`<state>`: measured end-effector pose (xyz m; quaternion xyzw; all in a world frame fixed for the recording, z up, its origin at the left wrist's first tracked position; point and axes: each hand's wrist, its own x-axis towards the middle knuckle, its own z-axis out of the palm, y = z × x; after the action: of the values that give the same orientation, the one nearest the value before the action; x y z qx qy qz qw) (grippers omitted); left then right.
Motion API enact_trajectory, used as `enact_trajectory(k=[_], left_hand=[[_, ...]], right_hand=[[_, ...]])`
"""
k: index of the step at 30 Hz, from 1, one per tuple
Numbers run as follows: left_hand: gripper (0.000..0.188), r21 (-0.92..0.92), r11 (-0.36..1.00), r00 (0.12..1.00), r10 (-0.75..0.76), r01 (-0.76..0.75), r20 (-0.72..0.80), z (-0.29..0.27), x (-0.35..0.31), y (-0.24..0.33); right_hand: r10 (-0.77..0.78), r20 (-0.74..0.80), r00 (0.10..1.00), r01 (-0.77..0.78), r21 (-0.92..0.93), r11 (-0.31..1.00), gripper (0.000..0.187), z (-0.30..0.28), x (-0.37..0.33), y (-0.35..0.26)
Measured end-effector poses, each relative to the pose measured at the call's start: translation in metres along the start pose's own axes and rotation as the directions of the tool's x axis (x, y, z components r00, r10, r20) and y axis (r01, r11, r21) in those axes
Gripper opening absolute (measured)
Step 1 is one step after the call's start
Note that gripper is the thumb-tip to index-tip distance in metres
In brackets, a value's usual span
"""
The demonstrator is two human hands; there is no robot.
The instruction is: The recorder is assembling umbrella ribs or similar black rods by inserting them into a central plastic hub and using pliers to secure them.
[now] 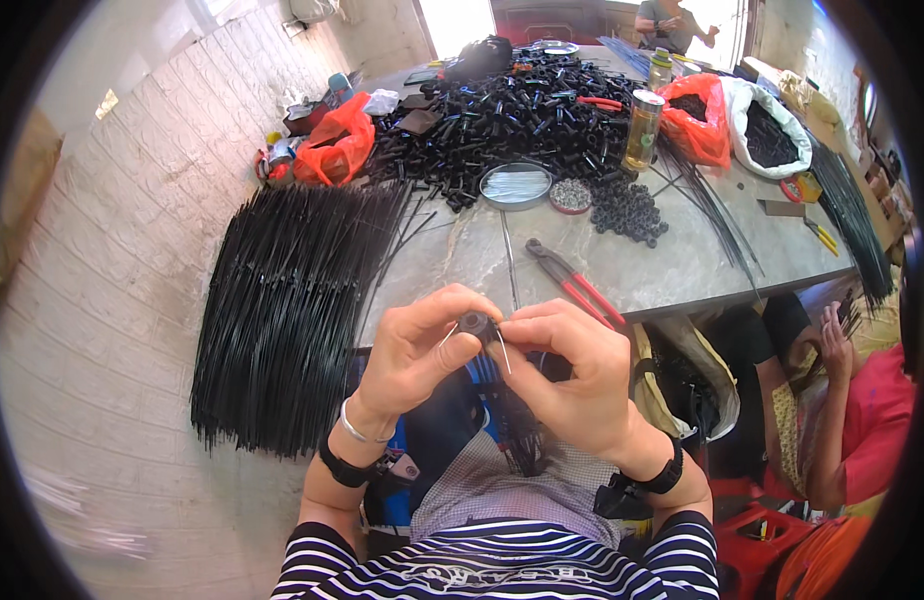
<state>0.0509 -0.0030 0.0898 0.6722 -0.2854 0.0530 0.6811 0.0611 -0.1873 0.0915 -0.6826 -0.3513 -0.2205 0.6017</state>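
black part [475,323] between both hands [412,355], pale strip [506,356] perhaps through it

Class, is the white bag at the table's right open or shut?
Open: the white bag gapes wide, showing black pieces inside.

A workshop for handwork is shown: a grey table [452,250] is heaped with small black parts [522,110], and a thick sheaf of black strands [292,320] is laid at its left. Red-handled pliers [579,286], a round dish [517,206] of pale sticks [515,186] and a white bag [743,135] of black pieces [772,138] are set out, and a co-worker in pink [875,425] is seen at right.
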Motion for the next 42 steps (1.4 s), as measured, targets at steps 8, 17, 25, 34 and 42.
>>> enact_trajectory(k=[8, 17, 25, 34, 42], left_hand=[[0.031, 0.023, 1.0, 1.0, -0.016, 0.016, 0.024, -0.001, 0.003, -0.004], [0.03, -0.029, 1.0, 1.0, -0.001, 0.0, -0.028, 0.006, 0.002, -0.008], [0.029, 0.155, 0.987, 0.979, -0.02, 0.052, -0.202, 0.019, -0.003, 0.0], [0.032, 0.181, 0.979, 0.977, -0.058, 0.096, -0.205, 0.019, -0.005, 0.008], [0.033, 0.284, 0.939, 0.953, -0.112, 0.195, -0.281, 0.029, -0.007, 0.019]], right_hand=[[0.115, 0.016, 0.993, -0.116, 0.158, 0.981, 0.012, -0.002, 0.0, 0.0], [0.136, 0.019, 0.991, -0.136, 0.253, 0.958, 0.011, 0.0, -0.002, 0.003], [-0.026, -0.066, 0.997, 0.027, 0.007, 1.0, 0.014, 0.01, -0.003, 0.007], [-0.121, -0.131, 0.984, 0.104, -0.125, 0.987, 0.015, 0.016, -0.003, 0.005], [-0.371, -0.131, 0.919, 0.302, -0.369, 0.879, 0.019, 0.019, -0.003, 0.014]])
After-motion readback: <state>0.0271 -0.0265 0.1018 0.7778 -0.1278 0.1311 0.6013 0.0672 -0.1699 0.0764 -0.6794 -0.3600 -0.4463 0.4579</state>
